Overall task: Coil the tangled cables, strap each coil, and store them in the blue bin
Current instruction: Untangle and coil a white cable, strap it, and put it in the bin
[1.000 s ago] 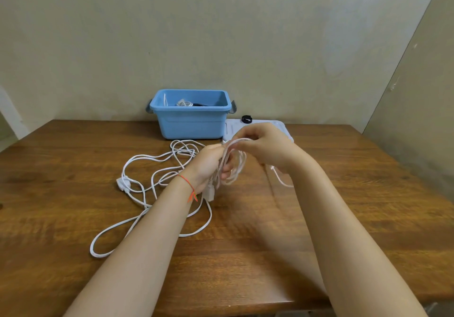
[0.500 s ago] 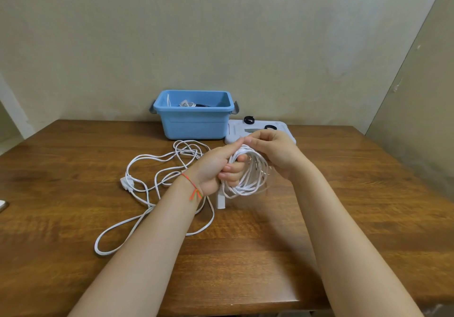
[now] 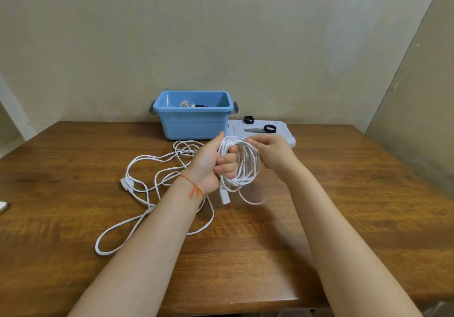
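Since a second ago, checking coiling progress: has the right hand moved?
Yes. The right hand drew back toward the person, off the white lid.

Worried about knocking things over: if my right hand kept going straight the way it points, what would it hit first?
The right hand points left, so it likely meets the white cable coil it is pinching, then the left hand.

A brown wooden table [image 3: 344, 218] stands against a wall. On it rest a blue bin [image 3: 194, 122] at the back, a white lid [image 3: 285, 135] just beside it, a loose white cable [image 3: 147, 189] sprawled left of centre, and a pale object [image 3: 3, 207] cut off by the left edge.
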